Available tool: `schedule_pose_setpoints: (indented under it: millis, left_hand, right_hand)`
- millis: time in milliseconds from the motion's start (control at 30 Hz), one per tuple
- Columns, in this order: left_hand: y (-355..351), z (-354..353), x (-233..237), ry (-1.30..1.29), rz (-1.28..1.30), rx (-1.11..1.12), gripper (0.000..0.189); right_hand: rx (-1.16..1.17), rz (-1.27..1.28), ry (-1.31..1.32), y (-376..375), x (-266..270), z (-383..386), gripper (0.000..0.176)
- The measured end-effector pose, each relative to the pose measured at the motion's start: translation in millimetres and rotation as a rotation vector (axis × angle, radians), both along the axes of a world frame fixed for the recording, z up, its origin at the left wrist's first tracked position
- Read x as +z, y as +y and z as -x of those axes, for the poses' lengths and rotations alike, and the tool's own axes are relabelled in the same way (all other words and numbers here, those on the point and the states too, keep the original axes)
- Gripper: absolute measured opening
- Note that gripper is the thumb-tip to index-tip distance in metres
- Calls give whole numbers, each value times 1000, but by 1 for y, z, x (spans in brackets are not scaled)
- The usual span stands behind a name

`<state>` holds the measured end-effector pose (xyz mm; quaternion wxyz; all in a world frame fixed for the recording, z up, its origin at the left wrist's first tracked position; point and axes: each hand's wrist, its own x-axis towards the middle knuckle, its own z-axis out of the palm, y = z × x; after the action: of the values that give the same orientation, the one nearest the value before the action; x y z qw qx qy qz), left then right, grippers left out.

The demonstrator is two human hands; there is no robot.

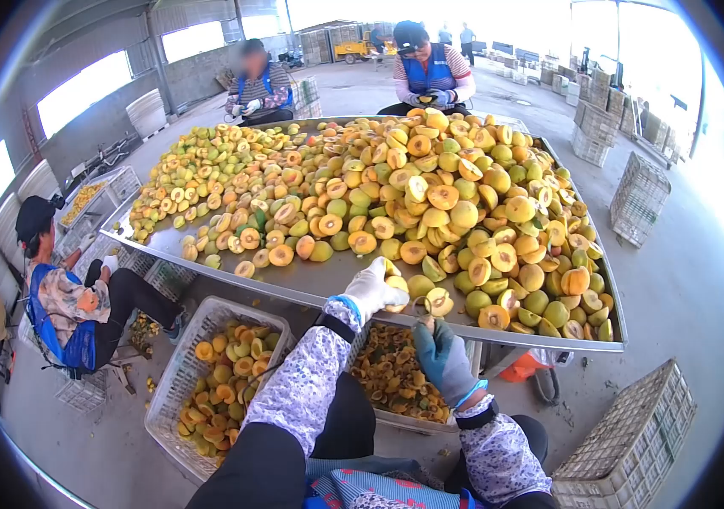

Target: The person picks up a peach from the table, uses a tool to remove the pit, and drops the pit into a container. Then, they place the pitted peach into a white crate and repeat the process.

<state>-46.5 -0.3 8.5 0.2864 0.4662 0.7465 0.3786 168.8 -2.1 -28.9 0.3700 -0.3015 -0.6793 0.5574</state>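
1. Left hand (372,291), white glove: grip narrow, fingers closed around an apricot half (393,271) above the near edge of the metal sorting table (294,284).
2. Right hand (445,355), blue-grey glove: fingers pinched on what looks like the handle of a small loop tool (428,322); partly hidden, exact hold unclear.
3. Cut apricot half (439,302) sits just off your right fingertips, cut face showing. Can't tell if the tool touches it.
4. Main apricot pile (498,220): on the table, ahead of both hands, highest toward your right. Mostly halves, skin up or cut face up.
5. Handling, judged: each half is light, with fairly soft flesh that bruises under a hard squeeze. Cut face likely wet and slick, skin side grippier.
6. Where to hold: cup the skin side, thumb and fingers around the rim, cut face free. Don't press on the thin edge; it may tear.
7. Below the table: left plastic crate (177,382) holds apricots; right plastic crate (417,422) holds small brownish-orange scraps (392,369).
8. Pile edge is loose; halves could roll if nudged.
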Motion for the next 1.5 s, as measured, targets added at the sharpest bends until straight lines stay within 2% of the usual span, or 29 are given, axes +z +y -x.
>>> schedule_pose_setpoints:
  millis: [133, 200, 267, 300, 367, 400, 467, 500, 533, 633, 767, 967, 1067, 1167, 1267, 1367, 1500]
  left_hand:
    - [-14, -29, 6, -520, -473, 66, 47]
    - [-13, -44, 4, -604, -528, 126, 38]
    - [-19, -70, 5, -707, -635, 124, 27]
    - [-26, -75, 9, -885, -596, 50, 30]
    - [-29, -78, 2, -1084, -677, -173, 36]
    - [-29, -76, -1, -754, -711, -175, 40]
    - [-31, -74, -3, -792, -741, -106, 40]
    - [-26, -69, -9, -1196, -738, -59, 40]
    - [-20, -65, -15, -1155, -793, 0, 41]
    - [-23, -57, -12, -1180, -731, 82, 44]
    - [-24, -63, -18, -1042, -804, 76, 42]
    - [-27, -77, -13, -1084, -859, 208, 37]
    - [-30, -80, -9, -1091, -830, 270, 35]
    - [-29, -77, -12, -1061, -843, 256, 32]
    - [-28, -77, -10, -991, -801, 287, 31]
    - [-28, -74, -12, -967, -766, 266, 32]
    - [-33, -62, 1, -703, -611, 30, 32]
  right_hand:
    - [-2, -105, 57, 3, 5, 4, 26]
    - [-11, -155, 70, 6, 2, 8, 26]
    - [-24, -94, 58, 5, 4, 9, 25]
    - [-37, -65, 54, 7, 4, 10, 25]
    - [-109, -198, 23, 15, 0, 9, 27]
    - [-140, -269, 14, 18, -1, 9, 27]
    - [-154, -275, -91, 17, 0, 9, 28]
    - [-153, -282, -141, 16, 3, 9, 29]
    - [-138, -250, -112, 14, 6, 10, 28]
    - [-60, -387, -143, 8, 5, 15, 27]
    - [-46, -289, -134, 1, 8, 19, 29]
    - [-6, -223, -38, -3, -1, 29, 36]
    - [36, -181, -116, -6, -5, 26, 36]
    - [44, -161, -138, -4, -18, 27, 37]
    - [66, -158, -5, -7, -30, 30, 38]
    - [160, 65, 221, -17, -27, 35, 33]
    - [199, 157, -15, -18, -16, 20, 32]
